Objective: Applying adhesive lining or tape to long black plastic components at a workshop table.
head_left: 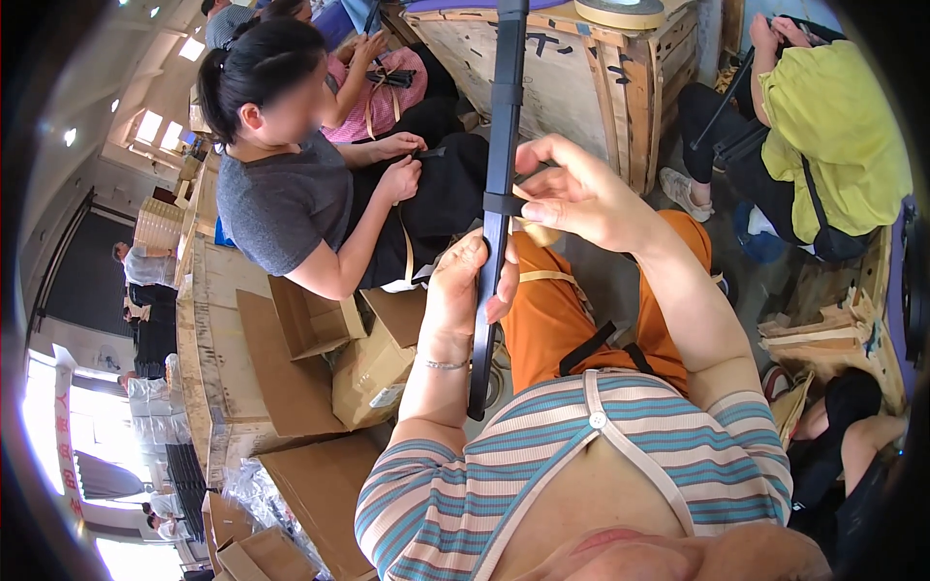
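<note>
A long, narrow black bar [501, 145] stands upright in front of me, with black bands around it at several heights. My left hand [457, 286] is closed around its lower part, thumb on the near face and fingertips coming round the right side. At the middle of the bar my right hand [596, 205] pinches the end of a black band [503, 203] that wraps the bar. A yellowish piece, partly hidden, shows under the right fingers. Two short black straps [588, 349] lie on my orange trousers, and a thin beige strip [542, 276] crosses one thigh.
Open cardboard boxes [378, 373] stand close on my left, beside a wooden crate. A person in grey [291, 203] works front left; another in yellow-green [833, 126] sits front right. A large wooden crate [552, 82] ahead carries a tape roll [620, 12].
</note>
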`<state>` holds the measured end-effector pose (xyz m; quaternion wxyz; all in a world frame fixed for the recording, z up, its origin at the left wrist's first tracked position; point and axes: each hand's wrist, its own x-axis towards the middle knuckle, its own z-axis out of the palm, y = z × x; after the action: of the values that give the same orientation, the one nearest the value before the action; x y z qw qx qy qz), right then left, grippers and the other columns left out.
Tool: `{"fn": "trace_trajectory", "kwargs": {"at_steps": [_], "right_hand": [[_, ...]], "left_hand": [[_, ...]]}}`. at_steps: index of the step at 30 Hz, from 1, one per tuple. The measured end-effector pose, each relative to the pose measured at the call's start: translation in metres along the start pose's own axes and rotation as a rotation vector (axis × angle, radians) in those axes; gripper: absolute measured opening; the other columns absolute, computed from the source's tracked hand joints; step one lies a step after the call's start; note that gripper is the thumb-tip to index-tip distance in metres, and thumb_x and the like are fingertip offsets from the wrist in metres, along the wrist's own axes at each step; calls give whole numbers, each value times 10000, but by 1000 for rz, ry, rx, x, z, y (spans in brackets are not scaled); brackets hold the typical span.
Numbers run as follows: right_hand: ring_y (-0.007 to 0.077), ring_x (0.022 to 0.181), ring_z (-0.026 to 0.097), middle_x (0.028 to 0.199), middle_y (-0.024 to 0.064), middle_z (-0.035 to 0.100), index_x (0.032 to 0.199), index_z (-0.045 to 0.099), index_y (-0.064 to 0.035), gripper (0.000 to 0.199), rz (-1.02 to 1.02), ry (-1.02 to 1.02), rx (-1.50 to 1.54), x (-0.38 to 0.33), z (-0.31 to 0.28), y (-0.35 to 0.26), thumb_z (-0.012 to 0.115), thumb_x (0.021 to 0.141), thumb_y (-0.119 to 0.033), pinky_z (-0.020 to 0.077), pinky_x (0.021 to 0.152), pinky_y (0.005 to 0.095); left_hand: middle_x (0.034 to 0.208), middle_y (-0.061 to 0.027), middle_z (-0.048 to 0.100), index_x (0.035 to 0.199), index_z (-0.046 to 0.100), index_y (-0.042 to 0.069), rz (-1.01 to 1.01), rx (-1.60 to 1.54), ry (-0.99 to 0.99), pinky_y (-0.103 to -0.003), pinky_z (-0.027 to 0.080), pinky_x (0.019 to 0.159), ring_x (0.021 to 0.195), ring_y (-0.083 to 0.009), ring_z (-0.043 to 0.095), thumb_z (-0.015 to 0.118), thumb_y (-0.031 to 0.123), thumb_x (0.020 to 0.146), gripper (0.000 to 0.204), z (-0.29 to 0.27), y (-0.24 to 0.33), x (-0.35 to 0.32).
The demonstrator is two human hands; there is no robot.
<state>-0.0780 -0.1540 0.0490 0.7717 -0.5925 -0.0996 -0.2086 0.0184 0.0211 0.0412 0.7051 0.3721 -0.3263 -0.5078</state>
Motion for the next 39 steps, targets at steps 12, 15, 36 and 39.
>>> {"fn": "trace_trajectory", "kwargs": {"at_steps": [12,15,36,39], "right_hand": [[87,726,517,746,27,521,901,530,10,159,11,-11,-292,4,4,2,615,781,-51,435,655,262],[89,684,515,724,36,529,877,533,14,128,54,26,-248,4,8,0,602,781,-34,428,626,266],[106,591,497,672,101,571,923,586,10,156,-41,93,-418,-1,18,10,512,841,-100,405,550,264],[102,545,476,617,90,551,869,595,11,135,-60,130,-445,-3,22,3,502,834,-80,395,514,264]], "left_hand": [[537,-102,491,905,470,-44,69,171,129,-206,298,308,334,-104,359,469,364,896,408,3,-1,0],[542,-99,494,905,473,-45,65,230,155,-198,306,321,345,-102,371,464,364,899,409,5,0,0],[545,-75,460,917,470,-31,12,-69,-20,-214,267,310,348,-88,329,424,337,922,371,-2,-9,1],[543,-70,452,916,470,-31,-1,-72,-22,-213,261,309,346,-88,322,420,330,924,364,-3,-11,3]]}}
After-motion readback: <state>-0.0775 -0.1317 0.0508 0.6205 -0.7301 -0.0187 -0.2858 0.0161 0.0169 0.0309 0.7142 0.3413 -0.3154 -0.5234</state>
